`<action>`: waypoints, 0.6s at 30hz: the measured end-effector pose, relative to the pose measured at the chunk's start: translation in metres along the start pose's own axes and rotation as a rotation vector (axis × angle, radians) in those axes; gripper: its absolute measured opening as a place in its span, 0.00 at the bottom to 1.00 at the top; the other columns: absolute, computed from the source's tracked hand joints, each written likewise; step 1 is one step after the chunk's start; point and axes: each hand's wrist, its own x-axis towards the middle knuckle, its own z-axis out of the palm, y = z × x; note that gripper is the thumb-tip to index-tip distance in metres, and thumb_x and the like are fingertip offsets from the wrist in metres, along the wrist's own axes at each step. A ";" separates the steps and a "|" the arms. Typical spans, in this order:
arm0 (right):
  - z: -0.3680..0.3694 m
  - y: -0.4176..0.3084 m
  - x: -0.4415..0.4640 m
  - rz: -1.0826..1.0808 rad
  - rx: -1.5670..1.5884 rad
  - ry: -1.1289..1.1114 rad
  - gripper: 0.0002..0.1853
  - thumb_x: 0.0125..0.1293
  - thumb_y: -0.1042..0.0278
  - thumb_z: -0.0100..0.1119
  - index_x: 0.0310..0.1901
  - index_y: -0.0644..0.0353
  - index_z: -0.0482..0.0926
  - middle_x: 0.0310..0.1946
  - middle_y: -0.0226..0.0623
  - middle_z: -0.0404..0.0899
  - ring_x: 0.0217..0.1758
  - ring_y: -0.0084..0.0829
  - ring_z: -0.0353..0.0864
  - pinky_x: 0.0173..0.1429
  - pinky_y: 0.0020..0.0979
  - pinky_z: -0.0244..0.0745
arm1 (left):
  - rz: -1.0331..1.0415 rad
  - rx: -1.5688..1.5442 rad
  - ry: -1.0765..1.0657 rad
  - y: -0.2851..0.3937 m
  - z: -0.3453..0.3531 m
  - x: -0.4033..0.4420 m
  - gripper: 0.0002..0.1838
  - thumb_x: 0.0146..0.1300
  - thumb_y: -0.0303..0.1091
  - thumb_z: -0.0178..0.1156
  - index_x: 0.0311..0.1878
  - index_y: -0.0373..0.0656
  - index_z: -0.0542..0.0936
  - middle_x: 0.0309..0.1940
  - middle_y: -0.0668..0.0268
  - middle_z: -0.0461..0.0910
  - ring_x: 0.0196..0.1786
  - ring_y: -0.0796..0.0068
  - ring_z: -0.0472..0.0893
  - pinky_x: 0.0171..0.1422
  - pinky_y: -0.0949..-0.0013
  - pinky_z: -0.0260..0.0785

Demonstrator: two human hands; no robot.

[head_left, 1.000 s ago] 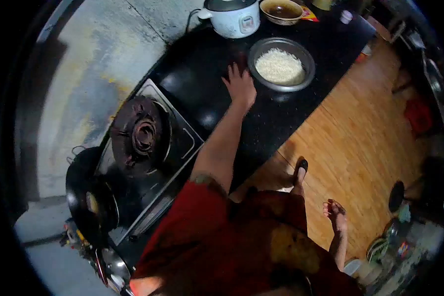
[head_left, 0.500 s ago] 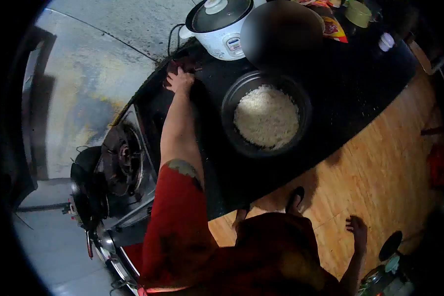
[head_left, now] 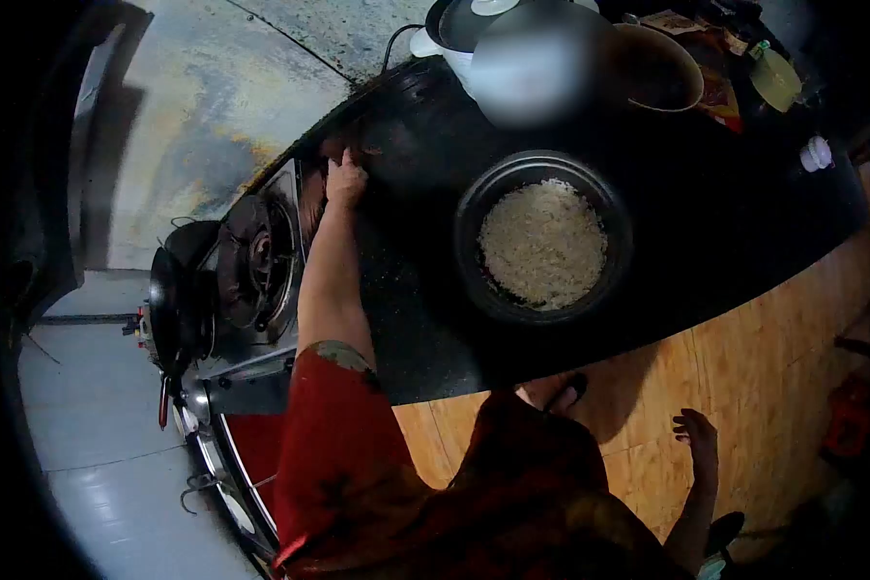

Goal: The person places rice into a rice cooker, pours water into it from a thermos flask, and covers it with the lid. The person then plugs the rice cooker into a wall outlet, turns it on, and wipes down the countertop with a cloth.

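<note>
My left hand (head_left: 346, 182) reaches forward over the black counter, close to the corner of the gas stove. It presses on a dark reddish cloth (head_left: 311, 198), with one finger pointing forward and the others folded; the cloth is dim and partly hidden beneath it. Right of that arm stands a black pot (head_left: 474, 275) containing whitish rice (head_left: 543, 246). My right hand (head_left: 698, 440) hangs low over the wooden floor, away from the counter, its fingers loosely bent and apart with nothing in them.
A white rice cooker (head_left: 457, 66) stands at the back, partly behind a blurred patch. Beside it are a bowl (head_left: 691, 82), a yellowish container (head_left: 775, 79) and a small white jar (head_left: 816, 154). At left, a pan (head_left: 166, 300) stands beside the stove burner (head_left: 259, 249).
My left hand has slid the cloth left along the counter, away from the rice cooker and nearer the stove. The view has shifted slightly. My right hand still hangs low.
</note>
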 end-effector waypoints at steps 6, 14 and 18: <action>-0.025 0.036 0.023 0.110 0.177 -0.078 0.20 0.63 0.60 0.54 0.51 0.65 0.73 0.40 0.42 0.79 0.36 0.29 0.79 0.40 0.27 0.74 | -0.100 -0.638 0.162 0.019 -0.003 0.009 0.27 0.55 0.44 0.52 0.62 0.61 0.68 0.65 0.52 0.57 0.69 0.51 0.52 0.71 0.49 0.44; 0.022 -0.074 -0.009 0.083 -0.015 -0.019 0.21 0.63 0.58 0.54 0.50 0.66 0.72 0.37 0.37 0.78 0.34 0.24 0.77 0.40 0.26 0.72 | 0.284 -0.599 0.299 0.134 -0.069 0.046 0.25 0.57 0.36 0.50 0.61 0.59 0.68 0.64 0.55 0.59 0.67 0.53 0.58 0.70 0.49 0.47; 0.025 -0.075 -0.021 0.019 -0.040 0.030 0.19 0.64 0.57 0.54 0.49 0.64 0.75 0.37 0.38 0.79 0.35 0.23 0.77 0.39 0.23 0.72 | 0.448 -0.689 0.391 0.123 -0.076 0.008 0.26 0.53 0.26 0.50 0.58 0.57 0.71 0.62 0.53 0.62 0.66 0.52 0.59 0.69 0.50 0.49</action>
